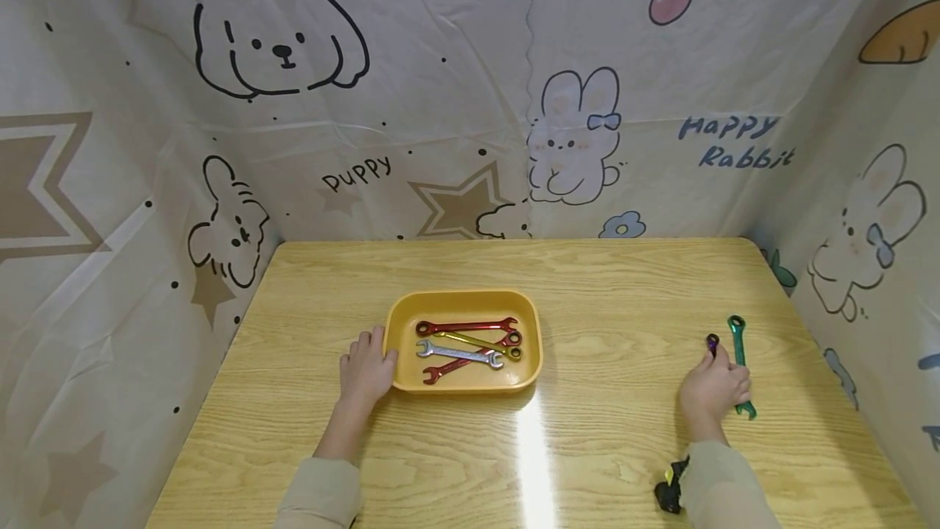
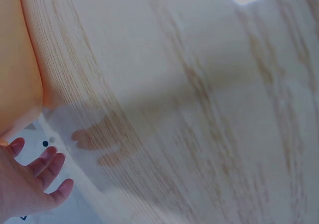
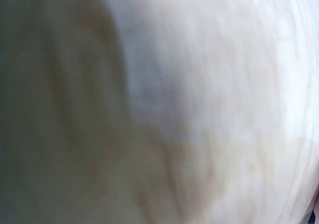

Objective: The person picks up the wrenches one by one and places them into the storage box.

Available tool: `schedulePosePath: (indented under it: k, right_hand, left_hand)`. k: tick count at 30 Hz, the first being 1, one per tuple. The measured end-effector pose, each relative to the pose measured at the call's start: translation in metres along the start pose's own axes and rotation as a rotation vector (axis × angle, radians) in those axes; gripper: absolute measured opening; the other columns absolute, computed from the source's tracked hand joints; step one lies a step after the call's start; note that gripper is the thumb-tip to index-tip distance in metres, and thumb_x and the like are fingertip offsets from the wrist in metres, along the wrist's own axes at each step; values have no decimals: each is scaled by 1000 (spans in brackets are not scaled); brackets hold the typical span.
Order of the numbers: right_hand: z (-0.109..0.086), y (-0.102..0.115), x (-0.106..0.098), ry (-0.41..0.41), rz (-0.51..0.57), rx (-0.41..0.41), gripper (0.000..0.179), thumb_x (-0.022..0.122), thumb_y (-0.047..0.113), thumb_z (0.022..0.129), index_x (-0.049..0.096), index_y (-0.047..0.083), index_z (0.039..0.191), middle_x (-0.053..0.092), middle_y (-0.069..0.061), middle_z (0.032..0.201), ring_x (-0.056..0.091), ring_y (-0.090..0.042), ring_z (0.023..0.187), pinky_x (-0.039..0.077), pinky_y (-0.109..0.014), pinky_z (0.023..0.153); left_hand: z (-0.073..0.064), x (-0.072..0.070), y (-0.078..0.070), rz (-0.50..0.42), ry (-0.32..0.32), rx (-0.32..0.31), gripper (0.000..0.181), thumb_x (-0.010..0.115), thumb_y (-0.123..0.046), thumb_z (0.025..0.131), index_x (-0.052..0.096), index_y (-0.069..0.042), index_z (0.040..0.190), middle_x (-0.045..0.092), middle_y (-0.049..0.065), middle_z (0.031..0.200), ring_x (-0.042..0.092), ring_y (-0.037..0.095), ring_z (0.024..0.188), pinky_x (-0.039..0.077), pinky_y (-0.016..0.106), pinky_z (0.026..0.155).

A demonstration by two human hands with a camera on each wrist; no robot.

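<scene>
At the left side of a yellow tray (image 1: 463, 386), my left hand (image 1: 367, 370) rests with relaxed fingers against the wall and the thumb by the rim. The left wrist view shows this hand (image 2: 30, 184) with its fingers slightly bent. Inside the tray lie two red wrenches (image 1: 470, 325), a gold wrench (image 1: 470, 340) and a silver wrench (image 1: 463, 355), partly crossed. Farther right, my right hand (image 1: 712, 388) grips a purple wrench (image 1: 712, 340); only its ring end shows beyond the fingers. A green wrench (image 1: 738, 349) lies just right of that hand, its middle overlapped by the fingertips.
The wooden table (image 1: 602, 308) carries everything. A black object with a yellow tag (image 1: 668, 492) sits by the right sleeve (image 1: 723, 484). Cartoon-printed cloth (image 1: 441, 104) encloses the back and sides. The right wrist view is blurred.
</scene>
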State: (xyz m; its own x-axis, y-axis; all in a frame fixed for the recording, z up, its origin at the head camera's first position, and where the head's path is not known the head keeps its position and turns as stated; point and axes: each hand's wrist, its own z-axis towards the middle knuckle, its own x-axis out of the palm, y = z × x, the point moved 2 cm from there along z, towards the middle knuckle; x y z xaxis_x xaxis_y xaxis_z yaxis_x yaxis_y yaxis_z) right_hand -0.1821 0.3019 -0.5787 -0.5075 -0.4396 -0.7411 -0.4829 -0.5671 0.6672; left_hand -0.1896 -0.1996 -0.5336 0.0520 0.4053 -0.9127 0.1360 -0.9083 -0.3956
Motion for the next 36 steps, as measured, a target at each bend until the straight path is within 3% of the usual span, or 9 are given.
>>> schedulePosePath:
  k: [20,27,31,36]
  right_hand:
    - [-1,-1,1,-33,3,-6,38,33,18,99,46,-1,129,40,-34,109,38,-49,103,21,-55,88]
    - [-2,8,-1,-29,8,-35,39,34,19,99,45,2,132,41,-32,108,39,-47,102,24,-55,85]
    - [-2,17,-3,-13,25,-76,39,36,18,98,44,3,134,41,-31,110,39,-45,103,22,-55,88]
    - [-2,30,-4,-48,65,-166,36,43,13,96,48,1,129,44,-31,105,41,-43,100,21,-55,89]
  left_hand:
    - [-1,1,-1,2,6,-3,41,38,-28,92,36,-9,128,44,19,120,43,37,105,32,54,84]
    - [0,0,-1,-4,7,-6,40,37,-29,92,37,-10,127,44,19,119,43,36,105,31,54,84]
    - [0,0,-1,-6,12,-6,40,37,-29,92,37,-9,127,44,19,120,43,36,105,32,53,84]
    - [0,0,-1,-8,11,-7,41,37,-28,92,37,-9,128,44,19,120,43,36,105,32,53,84]
